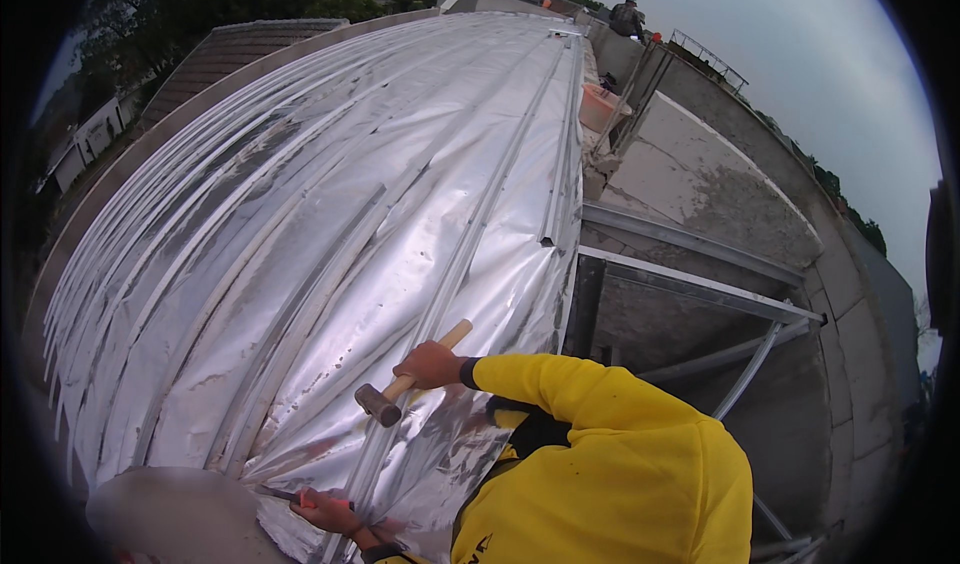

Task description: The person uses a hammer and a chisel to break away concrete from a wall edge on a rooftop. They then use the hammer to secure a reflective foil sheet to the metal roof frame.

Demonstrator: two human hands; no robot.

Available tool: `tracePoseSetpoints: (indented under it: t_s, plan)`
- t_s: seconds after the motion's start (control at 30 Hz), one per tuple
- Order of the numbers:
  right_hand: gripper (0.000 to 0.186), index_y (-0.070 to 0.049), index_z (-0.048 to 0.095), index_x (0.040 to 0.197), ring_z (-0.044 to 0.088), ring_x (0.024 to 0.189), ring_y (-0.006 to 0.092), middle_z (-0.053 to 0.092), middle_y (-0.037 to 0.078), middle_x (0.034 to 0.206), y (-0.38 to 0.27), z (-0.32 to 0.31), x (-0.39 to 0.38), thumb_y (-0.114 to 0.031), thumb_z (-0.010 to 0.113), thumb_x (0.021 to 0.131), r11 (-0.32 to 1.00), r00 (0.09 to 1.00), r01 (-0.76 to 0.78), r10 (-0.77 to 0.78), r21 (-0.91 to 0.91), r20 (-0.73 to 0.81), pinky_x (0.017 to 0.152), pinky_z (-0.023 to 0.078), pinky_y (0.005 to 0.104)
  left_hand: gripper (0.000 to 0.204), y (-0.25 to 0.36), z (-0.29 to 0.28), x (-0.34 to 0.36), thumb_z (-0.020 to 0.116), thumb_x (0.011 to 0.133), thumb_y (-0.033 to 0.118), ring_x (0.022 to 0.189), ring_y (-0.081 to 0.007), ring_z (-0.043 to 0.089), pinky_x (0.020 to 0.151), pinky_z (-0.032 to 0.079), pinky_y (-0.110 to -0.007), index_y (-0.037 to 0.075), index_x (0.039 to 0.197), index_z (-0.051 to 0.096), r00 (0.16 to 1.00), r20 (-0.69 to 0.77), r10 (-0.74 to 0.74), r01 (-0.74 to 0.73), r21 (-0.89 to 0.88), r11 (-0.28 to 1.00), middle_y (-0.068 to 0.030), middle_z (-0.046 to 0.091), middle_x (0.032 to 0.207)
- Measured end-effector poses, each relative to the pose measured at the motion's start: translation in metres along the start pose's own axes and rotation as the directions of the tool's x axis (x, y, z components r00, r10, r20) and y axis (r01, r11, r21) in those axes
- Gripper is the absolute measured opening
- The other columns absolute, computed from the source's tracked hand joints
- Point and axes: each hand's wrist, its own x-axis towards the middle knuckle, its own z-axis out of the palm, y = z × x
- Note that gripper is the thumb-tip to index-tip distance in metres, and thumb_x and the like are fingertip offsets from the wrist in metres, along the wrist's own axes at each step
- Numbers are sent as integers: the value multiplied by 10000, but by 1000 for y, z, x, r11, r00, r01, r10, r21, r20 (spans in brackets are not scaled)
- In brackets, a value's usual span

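Observation:
My right hand (428, 365) grips a hammer (378, 404) by its pale wooden handle, with the dark metal head over a silver metal batten (440, 302) on the foil-covered roof. Lower down, my left hand (325, 511) is closed on a red-handled metal tool (280, 494), its shaft pointing left; what kind of tool cannot be made out. The crinkled silver foil (490, 314) lies around and under the battens. Both arms have yellow sleeves with dark cuffs. A blurred grey patch hides the lower left corner of the roof.
Right of the foil's edge, an open steel frame (700, 289) spans a recess beside a concrete wall (690, 154). An orange tub (600, 109) stands along that edge. A person (627, 19) is at the far end. A tiled roof (215, 64) and trees lie beyond the left edge.

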Motion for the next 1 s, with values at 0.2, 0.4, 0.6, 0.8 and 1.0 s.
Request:
tracePoseSetpoints:
  t_s: [0.2, 0.4, 0.6, 0.8, 1.0]
  plan:
    - [209, -205, 676, 942, 671, 755, 310, 669, 60, 751, 9, 2, -2, -315, 722, 771, 1000, 1000, 20, -20, 9, 21, 667, 506, 466, 420, 12, 6, -8, 549, 971, 308, 728, -275, 633, 600, 521, -362, -76, 1130, 493, 994, -84, 68, -63, 57, 996, -191, 608, 976]
    - [228, -196, 679, 971, 674, 760, 322, 677, 77, 764, 1, 0, 20, -316, 711, 780, 994, 993, 110, -109, -18, 49, 676, 518, 472, 181, 28, -16, -11, 586, 967, 182, 548, -86, 453, 496, 413, -252, 34, 967, 482, 993, 117, -24, 65, -364, 929, -25, 485, 695]
    - [224, -198, 694, 944, 677, 722, 303, 694, 59, 754, 1, -4, 14, -360, 731, 794, 998, 989, 41, -34, -43, 145, 655, 525, 429, 105, 90, -49, -44, 578, 956, 120, 535, -83, 489, 491, 443, -257, 67, 971, 488, 776, 627, -66, 405, -417, 814, 1, 489, 667]
    - [172, -195, 672, 920, 678, 713, 298, 685, 53, 737, -2, -6, 27, -308, 717, 799, 990, 974, 90, -65, -106, 216, 648, 525, 434, 182, 99, -53, -107, 598, 935, 173, 623, -120, 615, 518, 481, -282, 42, 1029, 515, 140, 959, -248, 460, 159, 874, -47, 622, 680]
    - [188, -192, 660, 912, 680, 702, 303, 686, 59, 732, 3, 1, 25, -325, 722, 794, 994, 984, 47, -29, -101, 174, 630, 519, 438, 308, 13, -32, -164, 616, 904, 239, 758, -363, 667, 663, 506, -465, 34, 1097, 492, 415, 902, -122, -183, 214, 959, -161, 682, 785]
